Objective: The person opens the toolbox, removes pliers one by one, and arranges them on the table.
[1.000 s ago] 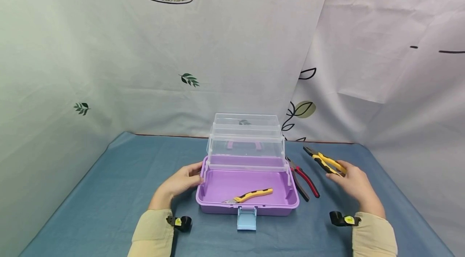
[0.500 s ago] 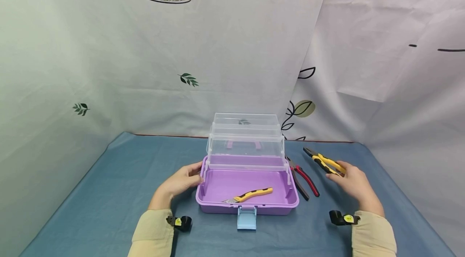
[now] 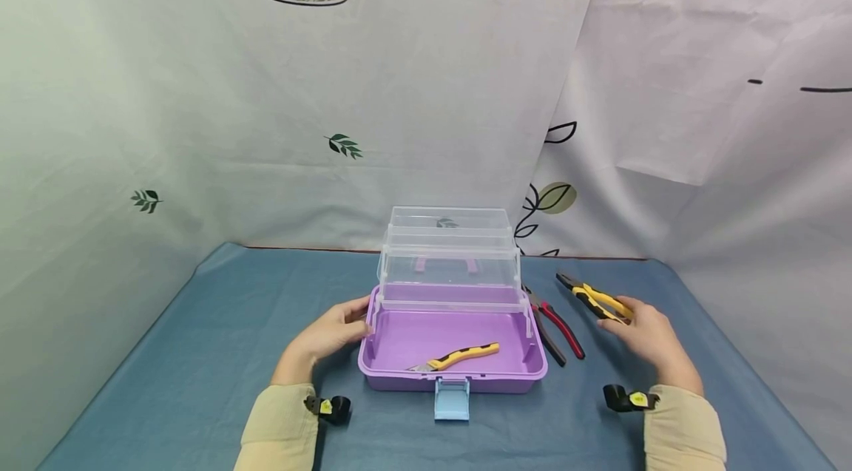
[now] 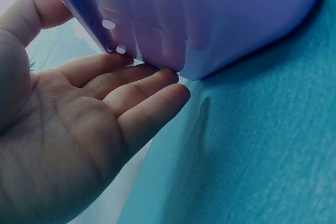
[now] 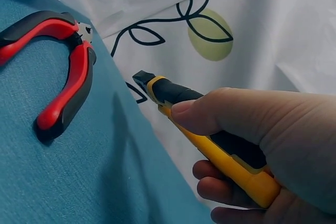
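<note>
A purple toolbox (image 3: 453,386) stands on the blue cloth, its clear lid and trays raised at the back. At its left side my left hand (image 3: 330,330) holds the wall, thumb at the rim and fingers against the outside, as the left wrist view (image 4: 68,129) of the hand shows. My right hand (image 3: 652,338) grips pliers (image 3: 595,299) with yellow and black handles, lifted off the cloth, head pointing away. Inside the toolbox lies a tool (image 3: 464,356) with a yellow-and-black handle and a metal tip; its kind is unclear.
Red-and-black handled pliers (image 3: 562,330) lie on the cloth against the toolbox's right side. The blue latch (image 3: 452,401) hangs down at the front. A white printed curtain (image 3: 452,86) hangs behind the table (image 3: 200,353).
Both hands keep their holds, and the pliers stay almost at the same spot. Only a slight shift of the head view shows.
</note>
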A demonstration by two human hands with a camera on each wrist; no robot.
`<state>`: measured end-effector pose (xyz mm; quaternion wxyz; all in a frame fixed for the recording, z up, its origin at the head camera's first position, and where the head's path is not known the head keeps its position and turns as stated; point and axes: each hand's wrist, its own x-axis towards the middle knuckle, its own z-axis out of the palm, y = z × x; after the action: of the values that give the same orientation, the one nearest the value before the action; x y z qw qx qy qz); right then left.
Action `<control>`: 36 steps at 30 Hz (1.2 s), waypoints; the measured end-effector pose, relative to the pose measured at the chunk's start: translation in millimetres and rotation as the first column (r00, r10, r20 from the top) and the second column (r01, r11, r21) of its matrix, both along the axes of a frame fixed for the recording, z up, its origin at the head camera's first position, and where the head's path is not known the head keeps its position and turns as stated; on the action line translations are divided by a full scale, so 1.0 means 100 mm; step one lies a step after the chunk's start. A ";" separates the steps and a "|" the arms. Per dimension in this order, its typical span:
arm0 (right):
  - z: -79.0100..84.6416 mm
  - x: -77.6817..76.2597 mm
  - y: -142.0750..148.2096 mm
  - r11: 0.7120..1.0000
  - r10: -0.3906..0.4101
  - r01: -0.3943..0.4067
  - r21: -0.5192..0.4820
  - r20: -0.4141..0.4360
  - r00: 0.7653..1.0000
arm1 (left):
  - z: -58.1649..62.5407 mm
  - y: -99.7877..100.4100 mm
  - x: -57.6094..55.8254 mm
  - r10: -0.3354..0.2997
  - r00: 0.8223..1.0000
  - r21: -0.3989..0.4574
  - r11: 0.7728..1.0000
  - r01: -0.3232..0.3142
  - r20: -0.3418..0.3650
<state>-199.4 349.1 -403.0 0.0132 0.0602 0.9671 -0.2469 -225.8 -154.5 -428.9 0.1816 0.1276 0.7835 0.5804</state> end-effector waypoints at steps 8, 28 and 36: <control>-0.02 0.00 -0.03 1.000 0.011 -0.011 -0.008 0.033 0.999 | -0.01 0.00 0.00 -0.010 1.000 0.000 1.000 0.010 -0.005; -0.06 -0.06 -0.08 1.000 -0.001 0.001 -0.003 0.069 0.998 | -0.02 0.01 -0.01 -0.001 1.000 -0.010 1.000 0.001 -0.013; -0.06 -0.07 -0.11 1.000 -0.019 0.019 -0.004 0.121 0.992 | -0.04 0.00 -0.02 0.001 1.000 -0.010 1.000 -0.001 -0.011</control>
<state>-206.4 338.0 -408.7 0.0695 0.0842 0.9632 -0.2456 -227.6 -154.8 -433.2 0.1775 0.1296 0.7876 0.5757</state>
